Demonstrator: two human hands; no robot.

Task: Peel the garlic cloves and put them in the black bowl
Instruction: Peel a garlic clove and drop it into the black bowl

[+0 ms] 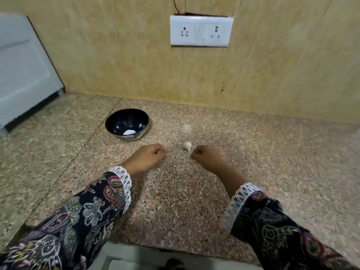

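Nearest: two patterned sleeves w/ white lace cuffs, forearms stretched over the speckled granite counter (194, 191). Left hand (150, 155) rests on the counter, fingers curled in; whether they pinch a scrap of skin can't be told, too small. Right hand (204, 155) likewise curled, fingers drawn together, nothing clearly held.

Just past the right hand, close to its knuckles but apart, lies one garlic clove (187, 145), pale, skin seemingly on, pointed tip toward the person. It sits between the two hands, nearer the right.

Further back-left: one black bowl (127, 123), upright, well apart from the clove. One white bit in its bottom, prob. a peeled clove, though it could be glare.

Behind: tan wall, one white socket plate (201, 31) w/ two outlets; one grey appliance (23, 71) at far left.

Count: 2 hands, 1 loose clove, 1 bowl, 1 item inside.

Risks: clove is small and rounded, so a clumsy pinch could flick it off across the smooth counter. Dry skin may tear in bits and stick to fingers, ending up in the bowl w/ the clove.
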